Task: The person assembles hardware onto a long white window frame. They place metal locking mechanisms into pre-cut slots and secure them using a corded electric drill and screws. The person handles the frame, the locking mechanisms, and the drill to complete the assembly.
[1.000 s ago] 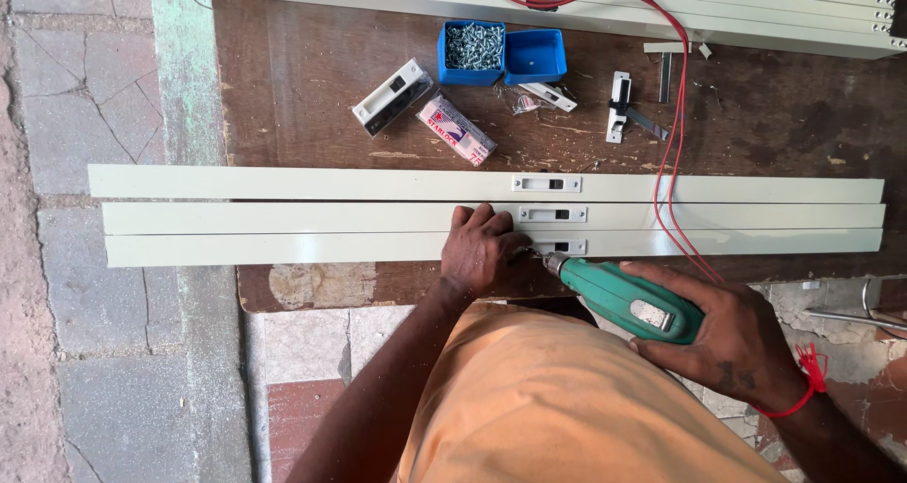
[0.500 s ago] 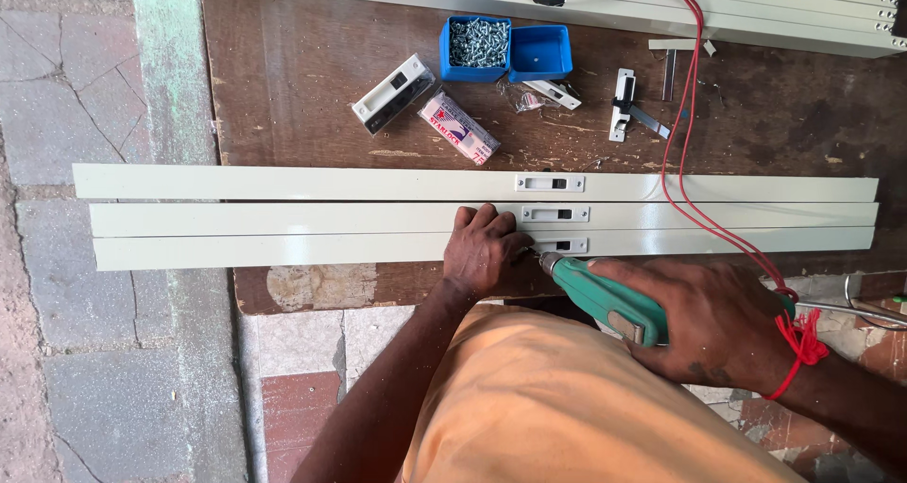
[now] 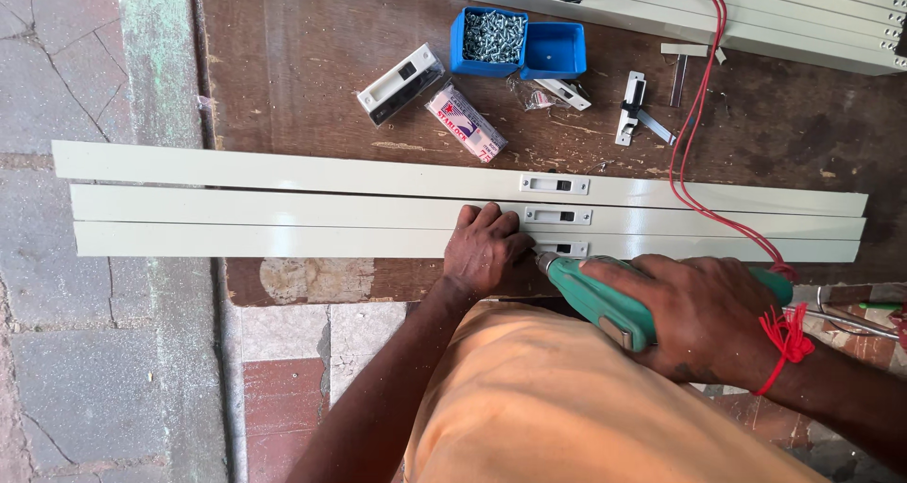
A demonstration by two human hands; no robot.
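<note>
Drill [image 3: 614, 299] in our right hand [image 3: 704, 318], gripped tight, points left at the latch plate [image 3: 564, 249] on the nearest cream strip [image 3: 265, 240], which runs along the board's near edge. Our left hand [image 3: 487, 252] presses flat just beside it, holding nothing.

You have three cream strips [image 3: 283, 209] across the table [image 3: 283, 96], each with one white latch plate [image 3: 555, 184]; two blue trays [image 3: 553, 50]; one green drill [image 3: 605, 299]; one red cable [image 3: 694, 115].

Left hand [image 3: 486, 252] pressed flat, fingers curled; right hand [image 3: 694, 315] clenched.
</note>
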